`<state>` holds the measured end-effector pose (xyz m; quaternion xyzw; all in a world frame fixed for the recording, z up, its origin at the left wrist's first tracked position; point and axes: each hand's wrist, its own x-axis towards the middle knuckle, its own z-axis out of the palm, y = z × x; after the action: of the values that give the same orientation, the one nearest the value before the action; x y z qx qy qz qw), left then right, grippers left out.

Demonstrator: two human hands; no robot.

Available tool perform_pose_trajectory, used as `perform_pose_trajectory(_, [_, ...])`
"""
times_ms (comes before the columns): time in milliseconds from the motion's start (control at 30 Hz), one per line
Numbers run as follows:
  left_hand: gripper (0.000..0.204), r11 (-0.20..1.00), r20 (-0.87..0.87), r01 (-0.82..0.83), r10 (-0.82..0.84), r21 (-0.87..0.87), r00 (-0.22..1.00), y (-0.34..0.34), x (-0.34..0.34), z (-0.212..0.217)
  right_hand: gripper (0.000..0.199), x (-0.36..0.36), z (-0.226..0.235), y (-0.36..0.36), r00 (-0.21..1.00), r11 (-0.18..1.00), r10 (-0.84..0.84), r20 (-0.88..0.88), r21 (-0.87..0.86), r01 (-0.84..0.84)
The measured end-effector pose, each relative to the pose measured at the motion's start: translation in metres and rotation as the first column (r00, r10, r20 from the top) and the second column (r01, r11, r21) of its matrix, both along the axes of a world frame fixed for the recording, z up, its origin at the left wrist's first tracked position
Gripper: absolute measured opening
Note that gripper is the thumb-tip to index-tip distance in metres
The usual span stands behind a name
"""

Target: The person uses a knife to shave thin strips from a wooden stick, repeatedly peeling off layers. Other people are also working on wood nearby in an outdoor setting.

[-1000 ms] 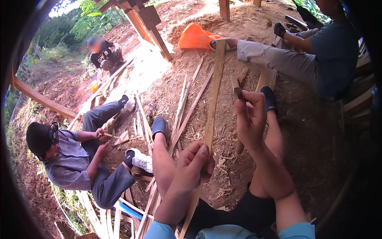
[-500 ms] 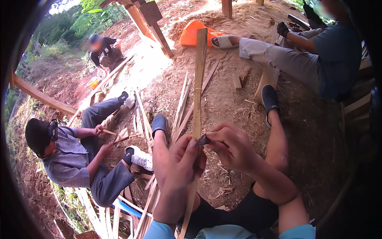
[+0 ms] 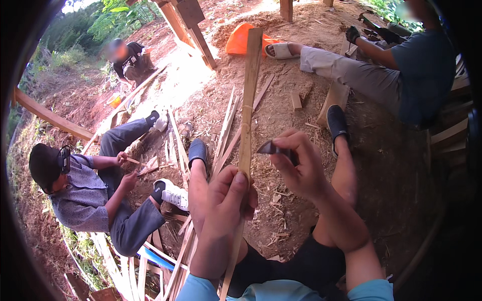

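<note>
1. The left hand (image 3: 226, 203) is clenched around a long bamboo strip (image 3: 247, 108) that stands upright over the lap.
2. The right hand (image 3: 298, 168) pinches a small dark blade (image 3: 271, 148) just beside the strip.
3. Best to keep the strip steady and shave with shallow, controlled strokes.

The bamboo strip (image 3: 246, 135) serves as landmark. Its middle is covered by the left hand (image 3: 223, 210), and its lower end runs out past the picture's bottom edge. Just right of the strip, the right hand (image 3: 301, 165) hides most of a dark blade (image 3: 271, 148); only the tip shows, and any handle cannot be made out. Left of the strip, what the seated person (image 3: 85, 195) holds is too small to tell. Far right of the strip, another seated person (image 3: 401, 75) is cut by the dark rim, and the dark tool (image 3: 369, 22) near that gloved hand is unclear
</note>
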<state>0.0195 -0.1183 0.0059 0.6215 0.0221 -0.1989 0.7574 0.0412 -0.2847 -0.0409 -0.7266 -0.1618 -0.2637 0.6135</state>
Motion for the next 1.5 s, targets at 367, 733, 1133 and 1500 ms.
perform_pose_trajectory(367, [0.019,1.000,0.084,-0.013,0.011,0.021,0.996,0.005,0.006,-0.010,0.014,-0.007,0.002,0.011,0.994,0.984,0.110,-0.019,-0.137,-0.111])
perform_pose_trajectory(733, [0.019,0.942,-0.068,0.335,-0.333,0.019,0.940,-0.014,-0.016,-0.010,0.019,0.021,-0.012,-0.028,0.922,0.920,-0.370,0.113,0.184,0.346])
perform_pose_trajectory(1133, [0.017,0.987,-0.001,0.037,-0.037,0.157,0.999,-0.014,0.003,-0.011,0.015,-0.006,0.012,-0.023,0.997,0.913,0.023,0.077,-0.408,0.010])
perform_pose_trajectory(1500, [0.022,0.973,-0.141,-0.011,-0.022,-0.231,0.990,0.004,0.014,-0.009,0.016,-0.014,0.005,-0.004,0.997,0.973,0.065,-0.038,-0.218,-0.072])
